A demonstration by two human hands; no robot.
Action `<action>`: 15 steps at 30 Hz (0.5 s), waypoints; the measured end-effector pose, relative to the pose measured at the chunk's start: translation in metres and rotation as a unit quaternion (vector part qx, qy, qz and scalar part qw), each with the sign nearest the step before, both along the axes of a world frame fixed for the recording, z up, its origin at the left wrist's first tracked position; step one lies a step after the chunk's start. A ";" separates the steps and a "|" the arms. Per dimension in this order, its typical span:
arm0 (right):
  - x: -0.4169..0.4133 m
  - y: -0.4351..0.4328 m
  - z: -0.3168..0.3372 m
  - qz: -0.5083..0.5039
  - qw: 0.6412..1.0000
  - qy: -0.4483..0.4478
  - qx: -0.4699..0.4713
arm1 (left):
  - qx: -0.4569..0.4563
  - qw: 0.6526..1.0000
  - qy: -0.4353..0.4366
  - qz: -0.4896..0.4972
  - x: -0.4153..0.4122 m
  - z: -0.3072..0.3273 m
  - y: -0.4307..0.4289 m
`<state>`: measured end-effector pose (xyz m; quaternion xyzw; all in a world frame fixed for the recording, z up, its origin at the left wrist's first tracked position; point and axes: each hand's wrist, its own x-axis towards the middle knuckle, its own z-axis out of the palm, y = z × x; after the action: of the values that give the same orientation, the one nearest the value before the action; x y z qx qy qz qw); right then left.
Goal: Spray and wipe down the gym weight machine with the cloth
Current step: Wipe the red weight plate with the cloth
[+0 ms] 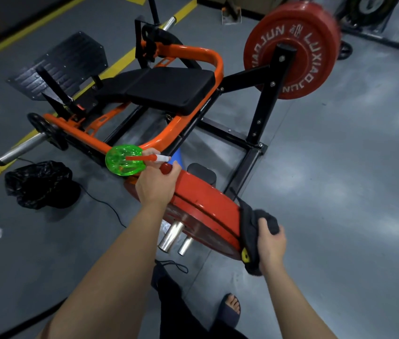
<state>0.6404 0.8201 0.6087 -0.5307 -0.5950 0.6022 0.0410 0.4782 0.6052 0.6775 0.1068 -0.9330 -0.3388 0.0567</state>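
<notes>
The weight machine stands on the floor, its near red plate closest. The right grip clutches the dark cloth against that plate's rim. The left grip holds the green spray bottle just beyond. Spraying seems in hand; wiping should follow.

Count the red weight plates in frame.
2. Far red plate upper right, on the black post; near red plate bottom centre. A groove on its rim may mean two stacked.
</notes>
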 end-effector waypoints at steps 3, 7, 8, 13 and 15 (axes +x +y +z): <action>0.006 0.003 -0.008 0.002 0.999 -0.031 -0.042 | 0.013 1.000 0.000 -0.011 -0.003 0.001 -0.004; 0.004 -0.007 0.007 0.018 1.000 -0.017 -0.001 | 0.031 0.999 0.005 -0.026 -0.012 -0.002 -0.014; 0.004 -0.009 0.010 0.029 0.999 -0.011 0.014 | 0.036 0.999 0.005 -0.030 -0.015 -0.003 -0.017; -0.009 -0.031 0.031 0.117 0.983 0.003 0.144 | 0.044 0.998 -0.008 -0.048 -0.039 -0.022 -0.044; -0.022 -0.041 0.046 0.161 0.966 0.002 0.203 | 0.031 0.999 -0.022 -0.039 -0.045 -0.024 -0.052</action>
<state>0.6183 0.7788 0.6546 -0.4068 -0.7824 0.4687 0.0517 0.4332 0.5535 0.6531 0.0795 -0.9266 -0.3670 0.0199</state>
